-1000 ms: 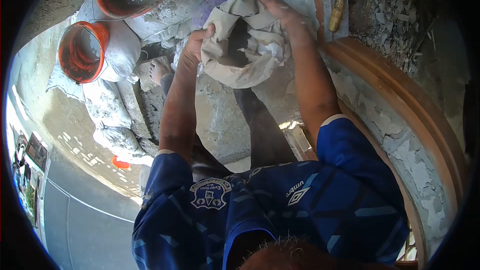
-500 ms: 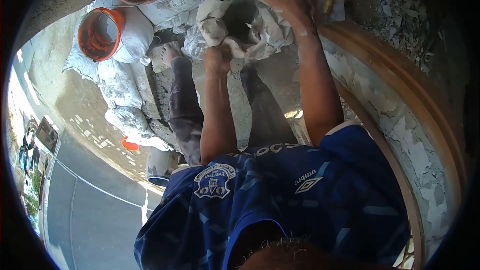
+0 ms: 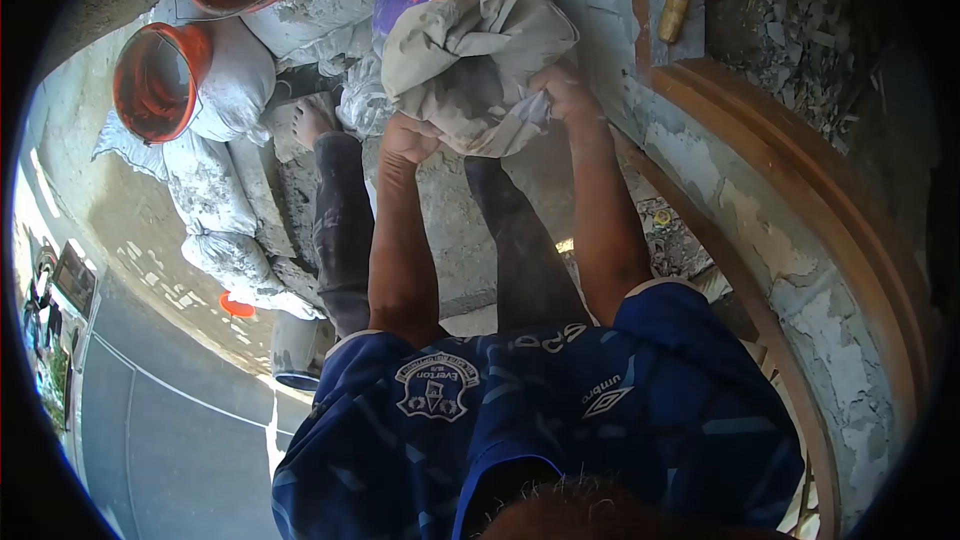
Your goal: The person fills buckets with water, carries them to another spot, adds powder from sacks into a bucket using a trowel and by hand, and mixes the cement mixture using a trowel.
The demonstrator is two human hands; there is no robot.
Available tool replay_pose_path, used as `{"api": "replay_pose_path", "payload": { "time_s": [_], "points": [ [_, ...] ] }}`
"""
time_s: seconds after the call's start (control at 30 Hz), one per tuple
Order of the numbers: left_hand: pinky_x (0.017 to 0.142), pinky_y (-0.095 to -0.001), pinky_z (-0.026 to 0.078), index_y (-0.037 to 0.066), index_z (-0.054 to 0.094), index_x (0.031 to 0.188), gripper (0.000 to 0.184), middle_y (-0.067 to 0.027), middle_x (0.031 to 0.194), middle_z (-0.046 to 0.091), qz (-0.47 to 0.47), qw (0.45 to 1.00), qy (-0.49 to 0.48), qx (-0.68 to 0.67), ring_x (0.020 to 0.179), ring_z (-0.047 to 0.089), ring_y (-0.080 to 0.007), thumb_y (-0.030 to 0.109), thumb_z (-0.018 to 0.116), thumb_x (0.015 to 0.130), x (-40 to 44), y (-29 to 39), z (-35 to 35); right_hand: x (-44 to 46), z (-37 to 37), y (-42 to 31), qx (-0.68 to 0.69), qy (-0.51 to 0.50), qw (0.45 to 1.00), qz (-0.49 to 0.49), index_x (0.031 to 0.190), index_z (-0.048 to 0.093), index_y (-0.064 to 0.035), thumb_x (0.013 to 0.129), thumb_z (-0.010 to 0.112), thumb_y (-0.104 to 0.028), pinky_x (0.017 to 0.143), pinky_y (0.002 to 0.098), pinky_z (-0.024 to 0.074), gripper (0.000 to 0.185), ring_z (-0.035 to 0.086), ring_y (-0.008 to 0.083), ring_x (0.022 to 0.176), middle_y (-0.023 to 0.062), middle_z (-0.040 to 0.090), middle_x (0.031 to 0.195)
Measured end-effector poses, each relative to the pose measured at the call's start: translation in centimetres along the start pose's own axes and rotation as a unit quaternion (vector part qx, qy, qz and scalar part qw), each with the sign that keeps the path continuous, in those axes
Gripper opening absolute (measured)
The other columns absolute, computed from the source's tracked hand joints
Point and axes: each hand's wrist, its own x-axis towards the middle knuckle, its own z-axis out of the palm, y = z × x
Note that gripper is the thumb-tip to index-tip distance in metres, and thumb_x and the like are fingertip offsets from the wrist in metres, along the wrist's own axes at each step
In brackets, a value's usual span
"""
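An off-white sack (image 3: pixel 500 35) with a purple and red print on its far side stands between my legs. Its mouth is folded and partly collapsed, and its inside is in shadow. My left hand (image 3: pixel 410 138) is closed on the near left edge of the sack. At the right side of the mouth, my right hand (image 3: pixel 563 92) grips the crumpled rim. What lies inside the sack cannot be made out.
Two orange buckets (image 3: pixel 160 82) with grey material sit on filled white sacks (image 3: pixel 205 175) at the left. A curved brown wooden frame (image 3: pixel 790 155) and a peeling wall run along the right. A dusty bottle-like object (image 3: pixel 676 5) lies on the ledge. A grey bucket (image 3: pixel 298 350) stands lower left.
My right hand has moved from the sack's far right rim to its near right side. The mouth has folded toward me, and the purple print now shows more.
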Motion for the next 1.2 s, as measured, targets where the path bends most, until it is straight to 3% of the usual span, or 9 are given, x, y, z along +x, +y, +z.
{"api": "replay_pose_path", "payload": {
  "time_s": [0.23, 0.33, 0.53, 0.63, 0.67, 0.73, 0.9, 0.97, 1.2],
  "points": [
    [0.107, -0.0414, 0.041, -0.002, 0.015, 0.152, 0.124, -0.0294, 0.145, 0.041, 0.119, 0.728, 0.338, 0.584, 0.136, 0.042, -0.0327, 0.017, 0.094, 0.059, -1.7, 5.9, 16.8, 1.8, -3.8, -4.9, -0.165, -0.183, 0.969, 0.019, 0.060, 0.058, -0.0073, 0.064, 0.060, 0.000, 0.052, 0.0336, 0.0425, 0.008, 0.056, 0.0193, 0.056, 0.0054, 0.056, 0.064],
    [0.096, -0.0364, 0.048, -0.003, 0.045, 0.137, 0.088, -0.0189, 0.128, 0.060, 0.109, 0.644, 0.394, 0.647, 0.119, 0.057, -0.0262, 0.033, 0.089, 0.070, 4.1, 4.9, 16.5, 0.5, -2.2, -6.4, -0.172, -0.137, 0.975, 0.025, 0.051, 0.054, -0.0063, 0.060, 0.061, 0.000, 0.047, 0.0356, 0.0373, 0.013, 0.051, 0.0186, 0.051, 0.0031, 0.051, 0.058],
    [0.086, -0.0343, 0.052, 0.002, 0.057, 0.127, 0.050, -0.0089, 0.113, 0.067, 0.021, 0.971, 0.187, 0.146, 0.097, 0.065, -0.0213, 0.032, 0.071, 0.089, 7.7, 4.1, 11.5, -1.5, -3.4, -10.2, -0.281, -0.234, 0.921, -0.133, 0.058, 0.056, -0.0046, 0.057, 0.064, -0.002, 0.048, 0.0353, 0.0376, 0.009, 0.052, 0.0177, 0.052, 0.0005, 0.056, 0.064],
    [0.096, -0.0343, 0.047, 0.004, 0.052, 0.133, 0.057, -0.0086, 0.122, 0.064, -0.015, 0.990, 0.119, 0.068, 0.111, 0.061, -0.0214, 0.034, 0.070, 0.089, 3.9, 5.3, 13.4, -4.2, -5.2, -10.7, -0.238, -0.252, 0.766, -0.541, 0.063, 0.061, -0.0026, 0.059, 0.067, -0.005, 0.052, 0.0334, 0.0417, 0.008, 0.057, 0.0163, 0.057, 0.0027, 0.062, 0.068],
    [0.099, -0.0352, 0.046, 0.004, 0.051, 0.135, 0.058, -0.0084, 0.124, 0.063, -0.028, 0.994, 0.093, 0.047, 0.113, 0.060, -0.0218, 0.033, 0.070, 0.089, 3.8, 5.5, 13.6, -4.0, -5.7, -10.7, -0.237, -0.253, 0.770, -0.535, 0.063, 0.061, -0.0026, 0.059, 0.067, -0.005, 0.052, 0.0334, 0.0417, 0.008, 0.057, 0.0163, 0.057, 0.0027, 0.062, 0.068],
    [0.092, -0.0382, 0.051, 0.004, 0.052, 0.135, 0.058, -0.0096, 0.122, 0.065, 0.010, 0.990, 0.091, 0.109, 0.107, 0.064, -0.0242, 0.037, 0.068, 0.090, 5.8, 4.7, 14.7, -1.6, -6.3, -12.4, -0.178, -0.277, 0.940, -0.090, 0.073, 0.067, -0.0007, 0.069, 0.066, -0.009, 0.058, 0.0311, 0.0464, 0.009, 0.061, 0.0154, 0.064, 0.0052, 0.067, 0.073],
    [0.083, -0.0350, 0.055, 0.004, 0.059, 0.126, 0.046, -0.0086, 0.111, 0.070, -0.151, 0.986, -0.011, 0.069, 0.095, 0.068, -0.0207, 0.034, 0.068, 0.092, 14.5, 7.2, 9.8, 1.8, -5.5, -15.9, -0.231, -0.120, 0.962, -0.083, 0.097, 0.067, 0.0033, 0.076, 0.069, -0.019, 0.070, 0.0344, 0.0503, 0.030, 0.066, 0.0215, 0.080, 0.0099, 0.068, 0.087],
    [0.078, -0.0334, 0.056, 0.004, 0.061, 0.122, 0.040, -0.0080, 0.107, 0.071, -0.120, 0.987, 0.051, 0.097, 0.089, 0.070, -0.0200, 0.031, 0.067, 0.093, 14.0, 6.9, 11.0, -6.9, 0.1, -16.6, -0.568, 0.298, 0.651, -0.406, 0.130, 0.051, 0.0038, 0.073, 0.075, -0.027, 0.092, 0.0424, 0.0487, 0.069, 0.060, 0.0327, 0.112, 0.0220, 0.061, 0.123],
    [0.089, -0.0356, 0.053, 0.004, 0.060, 0.126, 0.047, -0.0076, 0.113, 0.069, -0.109, 0.984, 0.078, 0.116, 0.100, 0.067, -0.0197, 0.032, 0.070, 0.090, 10.8, 6.9, 12.7, -2.9, 7.9, -9.3, -0.604, 0.317, 0.596, -0.423, 0.145, 0.028, 0.0029, 0.079, 0.069, -0.030, 0.105, 0.0666, 0.0284, 0.084, 0.022, 0.0456, 0.142, 0.0265, 0.023, 0.153]
  ]
}}
